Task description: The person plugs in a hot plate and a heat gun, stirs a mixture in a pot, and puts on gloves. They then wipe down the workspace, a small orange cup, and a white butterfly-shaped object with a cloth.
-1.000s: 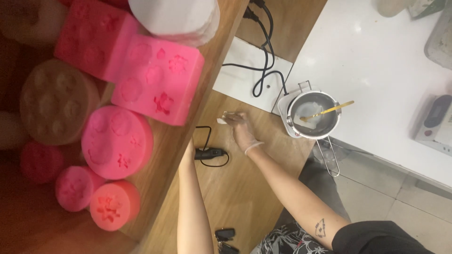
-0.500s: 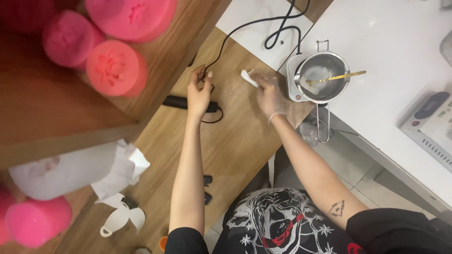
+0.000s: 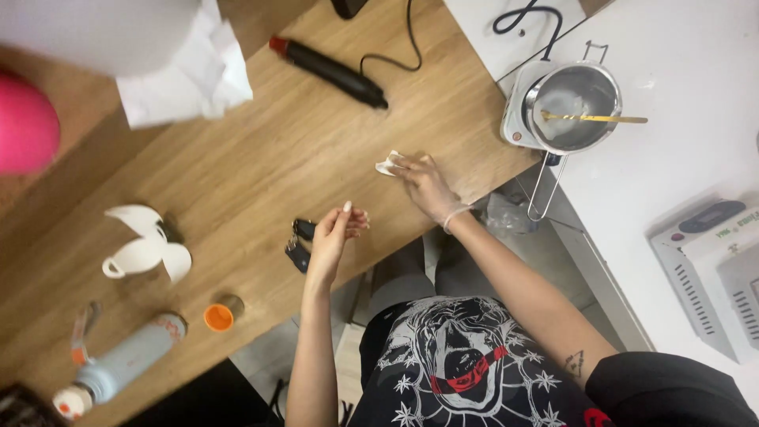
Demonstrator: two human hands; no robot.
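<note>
Pressed flat under my right hand [image 3: 425, 183], a small wad of white tissue [image 3: 388, 164] sits on the wooden table [image 3: 261, 166], my fingers spread over it and only its left edge showing. My left hand [image 3: 332, 237] hangs loosely half-curled and holds nothing, just above the table's near edge, beside a set of dark keys [image 3: 299, 245]. Past my right hand, a steel pot [image 3: 571, 107] stands on a small white hot plate [image 3: 515, 119] with a yellow stick [image 3: 597, 119] laid across its rim. Farther up the table lies a black heat gun [image 3: 328, 71] with its cord. To the left I see white measuring cups [image 3: 146, 249], an orange cap [image 3: 218, 317] and a grey spray bottle [image 3: 118, 364].
</note>
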